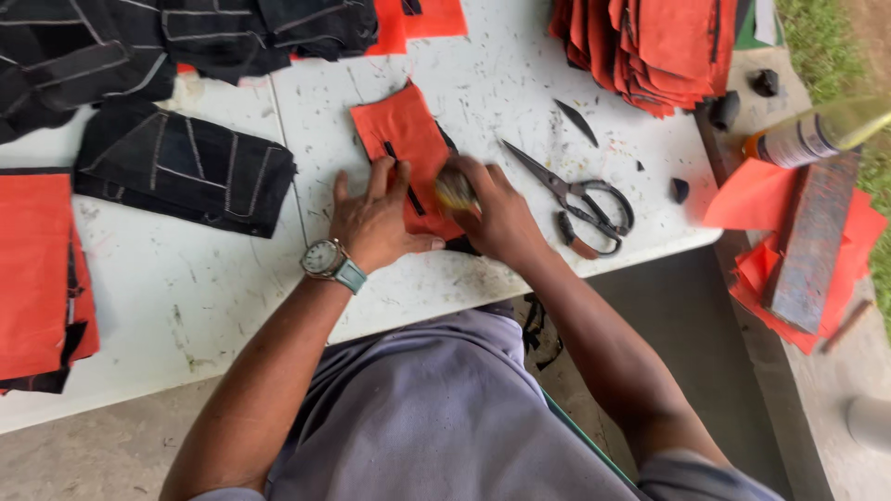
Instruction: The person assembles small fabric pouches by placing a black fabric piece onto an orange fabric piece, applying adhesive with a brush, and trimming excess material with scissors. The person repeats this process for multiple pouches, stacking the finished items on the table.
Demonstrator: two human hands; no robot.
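Left hand (376,218) flat, fingers spread, pinning orange cloth (401,139) on speckled white surface (483,83); right hand (497,218) closed around blurred rounded object (455,188). Metal scissors (580,199) beside.

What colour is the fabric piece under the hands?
Orange-red fabric piece with a black slit, seen in the head view.

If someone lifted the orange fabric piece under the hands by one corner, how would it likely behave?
The orange fabric piece would probably droop, since it lies thin and flat on the white table. It looks light for its size; the left hand pins it flat while the right hand presses a small rounded tool on it. It seems unlikely to roll or break.
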